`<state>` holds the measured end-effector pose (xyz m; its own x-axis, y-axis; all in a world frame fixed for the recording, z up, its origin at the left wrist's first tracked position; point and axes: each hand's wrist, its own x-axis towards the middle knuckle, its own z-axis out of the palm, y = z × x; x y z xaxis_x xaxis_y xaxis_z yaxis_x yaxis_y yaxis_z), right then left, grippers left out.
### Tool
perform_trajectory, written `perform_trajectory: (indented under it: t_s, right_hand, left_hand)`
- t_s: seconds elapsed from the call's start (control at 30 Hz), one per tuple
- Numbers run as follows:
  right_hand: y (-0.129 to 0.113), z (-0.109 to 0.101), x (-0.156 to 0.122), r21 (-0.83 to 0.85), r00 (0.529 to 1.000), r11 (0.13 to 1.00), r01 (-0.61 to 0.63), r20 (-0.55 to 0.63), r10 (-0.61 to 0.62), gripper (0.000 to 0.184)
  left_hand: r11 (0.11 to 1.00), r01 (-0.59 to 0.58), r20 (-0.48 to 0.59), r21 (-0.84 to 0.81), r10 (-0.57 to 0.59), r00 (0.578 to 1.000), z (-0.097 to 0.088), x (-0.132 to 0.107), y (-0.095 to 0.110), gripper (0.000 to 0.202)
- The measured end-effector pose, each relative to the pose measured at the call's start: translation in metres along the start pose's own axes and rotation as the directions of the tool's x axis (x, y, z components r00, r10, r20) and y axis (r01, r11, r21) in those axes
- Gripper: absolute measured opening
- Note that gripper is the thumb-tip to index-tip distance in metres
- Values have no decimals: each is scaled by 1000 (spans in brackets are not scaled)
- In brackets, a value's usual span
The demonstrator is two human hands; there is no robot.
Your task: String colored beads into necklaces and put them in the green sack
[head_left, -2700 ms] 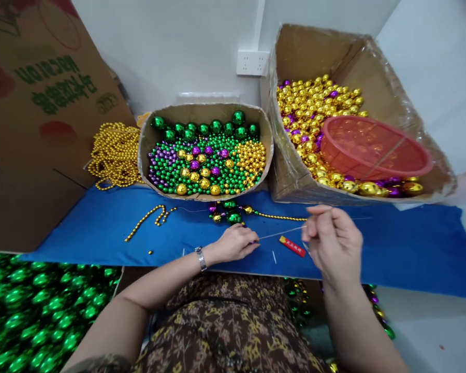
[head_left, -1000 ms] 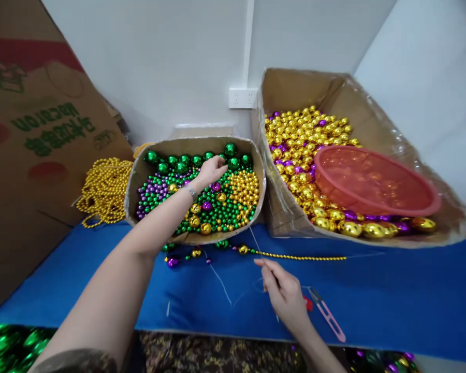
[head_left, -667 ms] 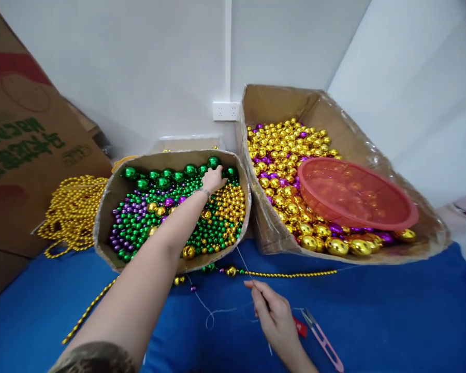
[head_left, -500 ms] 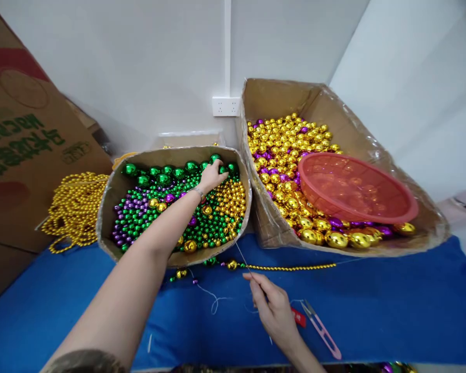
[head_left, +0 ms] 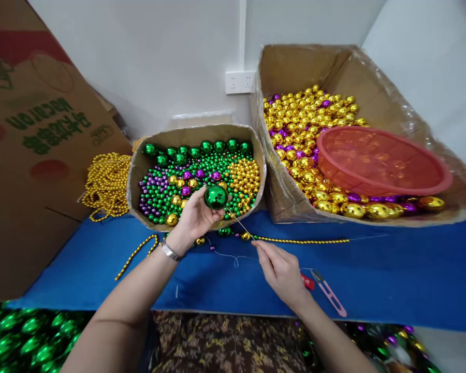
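Note:
My left hand (head_left: 197,220), palm up, grips a large shiny green bead (head_left: 216,197) above the front of the smaller cardboard box (head_left: 133,190). My right hand (head_left: 280,272) pinches a long thin needle (head_left: 239,223), whose far end points up toward the bead. Whether the tip enters the bead cannot be made out. Green, purple and gold beads (head_left: 244,181) fill the box, with larger green ones along its back. Below, a strand of small gold beads (head_left: 303,241) lies on the blue cloth (head_left: 233,290), and a loose thread (head_left: 236,259) trails nearby.
Pink-handled thread snips (head_left: 330,295) lie right of my right hand, beside a red tag (head_left: 307,282). A larger carton (head_left: 306,57) holds gold and purple beads and a red plastic basin (head_left: 384,171). Gold bead strands (head_left: 106,181) are heaped at left, beside a tall carton (head_left: 42,207).
My left hand has come back from the rear of the smaller box, bringing a large green bead close to the needle. My right hand keeps its pinch on the needle. The view has shifted.

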<state>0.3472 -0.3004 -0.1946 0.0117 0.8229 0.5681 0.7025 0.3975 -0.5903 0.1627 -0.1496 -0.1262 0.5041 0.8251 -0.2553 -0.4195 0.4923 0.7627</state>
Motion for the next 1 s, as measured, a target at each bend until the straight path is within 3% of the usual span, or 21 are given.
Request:
perform_trajectory:
  t_s: [0.2, 0.4, 0.53, 0.63, 0.83, 1.0]
  right_hand:
    - [-4, 0, -5, -51, 999, 998, 21, 32, -20, 25]
    - [-4, -5, -9, -156, 996, 986, 51, 82, -38, 27]
    - [-1, -4, -13, -316, 993, 945, 79, 113, -45, 26]
    - [-1, -1, -14, -299, 993, 951, 81, 111, -50, 25]
    - [-4, 3, -15, -58, 995, 998, 19, 101, -13, 23]
    - [0, 7, -21, -168, 993, 984, 50, 115, -31, 25]
  left_hand:
    - [1000, -1, -41, 30, 2, 999, -5, -12, -13, 40]
    - [951, -136, -56, 277, 157, 986, -9, -20, -19, 39]
    - [756, -332, 14, 563, 394, 919, -6, -32, -23, 37]
    - [624, -386, 127, 679, 418, 899, -4, -40, -30, 40]
    - [743, -337, 123, 578, 329, 936, -11, -42, -45, 40]
    - [788, -299, 121, 538, 279, 953, -17, -42, -46, 41]
